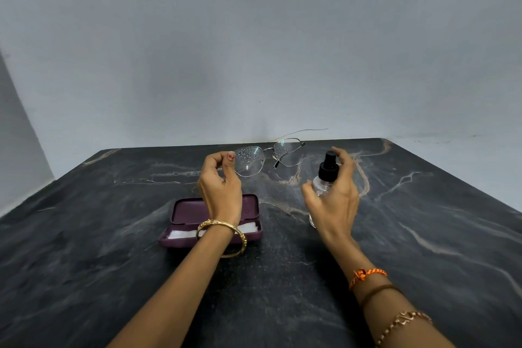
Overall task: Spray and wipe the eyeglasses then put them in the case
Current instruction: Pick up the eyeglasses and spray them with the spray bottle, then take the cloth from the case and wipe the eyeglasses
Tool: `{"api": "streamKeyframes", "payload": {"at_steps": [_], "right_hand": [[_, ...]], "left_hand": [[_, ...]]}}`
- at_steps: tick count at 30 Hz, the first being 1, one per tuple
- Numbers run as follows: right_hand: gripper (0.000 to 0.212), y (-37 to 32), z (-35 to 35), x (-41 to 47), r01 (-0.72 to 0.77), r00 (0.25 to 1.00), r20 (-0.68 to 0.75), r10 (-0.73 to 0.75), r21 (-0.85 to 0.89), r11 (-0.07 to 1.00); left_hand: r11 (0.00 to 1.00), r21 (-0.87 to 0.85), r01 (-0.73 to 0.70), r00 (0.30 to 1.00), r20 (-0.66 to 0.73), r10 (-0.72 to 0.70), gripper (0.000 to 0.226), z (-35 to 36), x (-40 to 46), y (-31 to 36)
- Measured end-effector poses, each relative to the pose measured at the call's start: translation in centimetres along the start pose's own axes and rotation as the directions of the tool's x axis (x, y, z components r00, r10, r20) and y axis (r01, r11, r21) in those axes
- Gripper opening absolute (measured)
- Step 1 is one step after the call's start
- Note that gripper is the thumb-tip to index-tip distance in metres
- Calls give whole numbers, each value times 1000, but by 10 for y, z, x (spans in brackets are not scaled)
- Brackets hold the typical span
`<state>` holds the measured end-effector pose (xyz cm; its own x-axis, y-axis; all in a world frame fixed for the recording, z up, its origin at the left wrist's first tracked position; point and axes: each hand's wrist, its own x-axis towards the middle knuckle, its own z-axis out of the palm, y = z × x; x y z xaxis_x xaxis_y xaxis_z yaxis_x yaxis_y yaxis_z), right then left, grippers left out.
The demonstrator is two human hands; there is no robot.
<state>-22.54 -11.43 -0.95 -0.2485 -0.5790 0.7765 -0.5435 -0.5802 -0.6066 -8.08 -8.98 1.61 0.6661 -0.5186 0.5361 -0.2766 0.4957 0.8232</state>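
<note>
Head view: droplet-covered eyeglasses [264, 159] are pinched by the left hand [221, 188], a spray bottle [324, 183] is gripped by the right hand [334, 198], near the worktop's [113, 263] far edge.

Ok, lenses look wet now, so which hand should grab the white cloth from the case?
Probably right. The left hand pinches the eyeglasses, whose lenses are beaded with droplets. The right hand holds only the spray bottle; set down, it could reach the cloth in the open case.

The open case [210, 223] lies under the left wrist, and bare table [423, 220] stretches wide to the right of the spray bottle [324, 178].
</note>
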Motion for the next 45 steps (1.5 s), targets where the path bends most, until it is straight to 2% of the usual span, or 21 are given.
{"api": "streamKeyframes", "payload": {"at_steps": [4,9,13,17,21,25,29,32,35,39,42,45], "right_hand": [[60,0,2,0,6,1000,0,-6,-9,1000],[66,-1,1,-1,-25,1000,12,25,-2,1000],[75,-7,1,1,-35,992,-120,23,-92,995],[65,-16,-4,2,132,961,-231,-154,-106,986],[53,-25,-6,-4,324,913,-211,-349,-143,935],[40,-35,-8,-10,482,861,-100,-498,-148,864],[30,-42,1,-18,621,784,52,-619,-60,781],[29,-48,11,-19,663,728,222,-649,13,748],[22,-53,20,-17,649,665,418,-619,86,756],[17,-53,25,-18,585,651,542,-531,87,806],[9,-50,23,-14,497,617,697,-365,14,868],[11,-47,22,-7,424,561,798,-219,-50,904]], "left_hand": [[1000,-28,5,1000,-5,-5,10,0,0,-1],[999,-41,-21,1000,-9,20,12,0,-2,-4],[998,-56,-39,999,-20,38,8,1,-4,-5],[996,-73,-49,999,-22,47,8,0,-5,1],[989,-100,-109,991,-84,100,14,-11,10,10],[982,-119,-148,979,-157,128,14,-47,30,10],[987,-158,-38,975,-222,2,15,-94,50,1],[974,-223,39,975,-204,-86,21,-114,63,-6],[971,-234,46,978,-189,-93,20,-122,68,-10],[988,-150,-38,980,-199,8,15,-123,67,-17],[993,-65,-100,978,-192,86,6,-121,64,-22],[991,-14,-135,973,-189,130,10,-122,63,-24]]}}
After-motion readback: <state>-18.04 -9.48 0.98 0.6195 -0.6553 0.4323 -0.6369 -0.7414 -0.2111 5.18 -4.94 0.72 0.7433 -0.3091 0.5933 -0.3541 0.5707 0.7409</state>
